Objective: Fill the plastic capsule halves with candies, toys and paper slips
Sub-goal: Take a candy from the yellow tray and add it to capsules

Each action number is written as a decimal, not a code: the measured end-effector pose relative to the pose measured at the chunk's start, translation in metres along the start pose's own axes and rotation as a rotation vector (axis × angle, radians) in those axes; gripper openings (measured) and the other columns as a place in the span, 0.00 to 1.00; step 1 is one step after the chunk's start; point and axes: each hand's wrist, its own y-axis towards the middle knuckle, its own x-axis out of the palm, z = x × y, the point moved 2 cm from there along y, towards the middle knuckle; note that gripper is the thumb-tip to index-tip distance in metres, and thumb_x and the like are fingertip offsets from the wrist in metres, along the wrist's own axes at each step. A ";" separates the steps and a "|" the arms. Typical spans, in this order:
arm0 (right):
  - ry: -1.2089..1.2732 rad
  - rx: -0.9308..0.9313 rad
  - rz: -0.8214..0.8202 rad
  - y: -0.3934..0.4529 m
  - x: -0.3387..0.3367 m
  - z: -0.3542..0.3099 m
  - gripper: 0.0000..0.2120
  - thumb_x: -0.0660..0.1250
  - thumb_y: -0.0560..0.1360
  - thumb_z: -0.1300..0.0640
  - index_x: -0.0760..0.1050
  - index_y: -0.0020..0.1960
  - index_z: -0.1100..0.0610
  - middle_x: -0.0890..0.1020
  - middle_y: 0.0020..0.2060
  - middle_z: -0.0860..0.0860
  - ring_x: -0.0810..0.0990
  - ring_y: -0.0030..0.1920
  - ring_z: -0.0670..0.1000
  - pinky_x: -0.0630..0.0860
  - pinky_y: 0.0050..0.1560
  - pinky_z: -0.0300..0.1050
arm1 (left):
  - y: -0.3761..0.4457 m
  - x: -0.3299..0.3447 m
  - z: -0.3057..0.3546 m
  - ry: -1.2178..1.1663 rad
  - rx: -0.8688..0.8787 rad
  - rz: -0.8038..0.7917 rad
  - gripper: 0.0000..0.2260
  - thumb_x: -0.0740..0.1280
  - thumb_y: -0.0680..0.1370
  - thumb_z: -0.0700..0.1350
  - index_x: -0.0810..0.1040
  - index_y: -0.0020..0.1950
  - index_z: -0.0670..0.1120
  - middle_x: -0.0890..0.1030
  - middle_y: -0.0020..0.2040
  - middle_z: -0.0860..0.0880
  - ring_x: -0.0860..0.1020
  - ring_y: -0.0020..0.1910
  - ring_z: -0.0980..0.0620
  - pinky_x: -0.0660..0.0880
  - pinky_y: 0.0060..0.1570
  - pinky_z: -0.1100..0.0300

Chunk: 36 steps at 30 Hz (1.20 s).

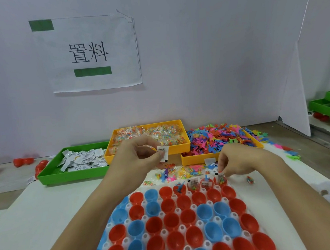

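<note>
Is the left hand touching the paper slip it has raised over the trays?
Touching. The head view shows the left hand pinching the white paper slip between thumb and fingertips, above the capsule tray.

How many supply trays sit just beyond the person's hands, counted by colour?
Green tray: 1, holding paper slips.
Yellow: 2, the candy tray and the toy tray.
Total: 3.
The stacked green trays at the far right edge are left out.
</note>
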 end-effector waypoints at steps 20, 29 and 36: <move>0.491 -0.413 0.334 -0.029 -0.038 -0.042 0.10 0.81 0.67 0.56 0.82 0.43 0.47 0.85 0.40 0.45 0.83 0.40 0.46 0.80 0.47 0.43 | -0.001 0.001 -0.001 0.175 0.162 0.008 0.12 0.60 0.81 0.35 0.75 0.50 0.53 0.76 0.32 0.47 0.81 0.30 0.50 0.79 0.35 0.52; 0.589 -0.610 0.246 -0.046 -0.031 -0.094 0.10 0.80 0.69 0.59 0.84 0.46 0.47 0.86 0.42 0.46 0.86 0.44 0.47 0.83 0.51 0.42 | -0.001 0.006 -0.002 0.263 0.056 -0.026 0.11 0.64 0.78 0.42 0.83 0.41 0.54 0.84 0.37 0.50 0.83 0.40 0.49 0.80 0.45 0.44; 0.558 -0.558 0.284 -0.044 -0.028 -0.099 0.12 0.80 0.69 0.55 0.82 0.49 0.45 0.85 0.43 0.44 0.85 0.45 0.42 0.81 0.49 0.36 | -0.002 0.008 -0.001 0.179 0.110 -0.084 0.04 0.70 0.76 0.48 0.83 0.42 0.53 0.83 0.36 0.45 0.82 0.40 0.41 0.78 0.45 0.39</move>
